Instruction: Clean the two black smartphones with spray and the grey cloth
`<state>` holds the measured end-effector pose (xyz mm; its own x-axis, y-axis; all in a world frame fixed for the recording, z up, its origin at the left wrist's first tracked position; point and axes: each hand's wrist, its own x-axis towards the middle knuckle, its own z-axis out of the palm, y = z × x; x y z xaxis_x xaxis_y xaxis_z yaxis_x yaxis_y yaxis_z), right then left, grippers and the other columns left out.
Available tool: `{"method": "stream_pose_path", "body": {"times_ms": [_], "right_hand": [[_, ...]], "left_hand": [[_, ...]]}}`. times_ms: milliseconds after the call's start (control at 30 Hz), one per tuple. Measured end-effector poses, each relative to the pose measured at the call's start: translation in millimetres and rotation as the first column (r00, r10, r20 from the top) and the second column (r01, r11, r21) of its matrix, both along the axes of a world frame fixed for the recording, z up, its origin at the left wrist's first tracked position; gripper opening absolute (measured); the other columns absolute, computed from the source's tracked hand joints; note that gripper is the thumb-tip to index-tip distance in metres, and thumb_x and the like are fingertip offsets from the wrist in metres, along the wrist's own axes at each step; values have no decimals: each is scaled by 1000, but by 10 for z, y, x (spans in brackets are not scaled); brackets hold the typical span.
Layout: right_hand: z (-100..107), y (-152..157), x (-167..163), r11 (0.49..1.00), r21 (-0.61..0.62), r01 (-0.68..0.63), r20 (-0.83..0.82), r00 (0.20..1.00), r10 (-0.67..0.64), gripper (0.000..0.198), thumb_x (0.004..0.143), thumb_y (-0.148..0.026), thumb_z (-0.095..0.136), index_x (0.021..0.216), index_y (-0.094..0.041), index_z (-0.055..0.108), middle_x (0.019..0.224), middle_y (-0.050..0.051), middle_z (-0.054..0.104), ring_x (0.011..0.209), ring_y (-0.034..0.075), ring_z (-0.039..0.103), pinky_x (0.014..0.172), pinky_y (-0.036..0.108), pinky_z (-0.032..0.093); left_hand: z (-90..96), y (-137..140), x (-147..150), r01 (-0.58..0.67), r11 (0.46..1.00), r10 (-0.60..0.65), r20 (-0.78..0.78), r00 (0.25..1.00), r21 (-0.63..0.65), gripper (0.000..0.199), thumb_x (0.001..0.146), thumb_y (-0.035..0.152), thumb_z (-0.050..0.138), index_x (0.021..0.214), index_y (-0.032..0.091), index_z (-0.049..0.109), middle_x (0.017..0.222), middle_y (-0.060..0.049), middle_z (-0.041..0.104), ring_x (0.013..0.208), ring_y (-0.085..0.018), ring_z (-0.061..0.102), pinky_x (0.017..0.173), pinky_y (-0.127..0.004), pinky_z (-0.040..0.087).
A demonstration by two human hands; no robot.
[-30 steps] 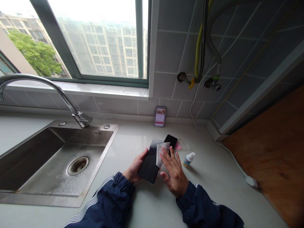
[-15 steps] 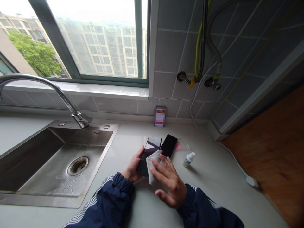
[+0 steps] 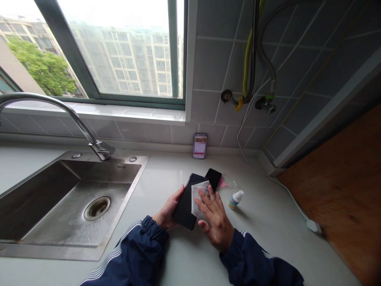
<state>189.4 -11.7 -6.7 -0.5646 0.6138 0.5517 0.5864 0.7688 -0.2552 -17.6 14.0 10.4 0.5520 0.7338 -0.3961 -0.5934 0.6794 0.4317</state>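
Now the right hand (image 3: 217, 228), fingers spread, presses the cloth (image 3: 195, 198) higher on the dark device (image 3: 182, 207) clasped in the left hand (image 3: 168, 208), so wiping seems ongoing.

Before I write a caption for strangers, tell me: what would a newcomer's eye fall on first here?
Probably the bright window at the upper left. Next, near the middle, the left hand holds a dark, flat device, with the right hand spread over a white cloth on it. The steel sink also stands out at the left.
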Motion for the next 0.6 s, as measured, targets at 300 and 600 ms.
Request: {"method": "stream_pose_path", "body": {"times_ms": [300,600], "right_hand": [[-4,79,37,982,12,187,-58,981,-186,63,108,-50,22,161,-17,28,167,14,27,156,41,9,119,69,20],[-25,62,30,1000,16,17,-10,1000,-17,52,108,-41,35,154,-19,42,162,11,38,156,37,15,122,67,16]], "left_hand": [[73,-34,3,112,994,-110,-128,986,6,77,98,65,39,129,-2,62,86,-21,77,71,-28,75,64,-35,57],[40,29,4,-67,997,61,-116,991,-43,64,97,58,50,127,3,64,86,-15,77,66,-23,73,64,-32,58]]}}
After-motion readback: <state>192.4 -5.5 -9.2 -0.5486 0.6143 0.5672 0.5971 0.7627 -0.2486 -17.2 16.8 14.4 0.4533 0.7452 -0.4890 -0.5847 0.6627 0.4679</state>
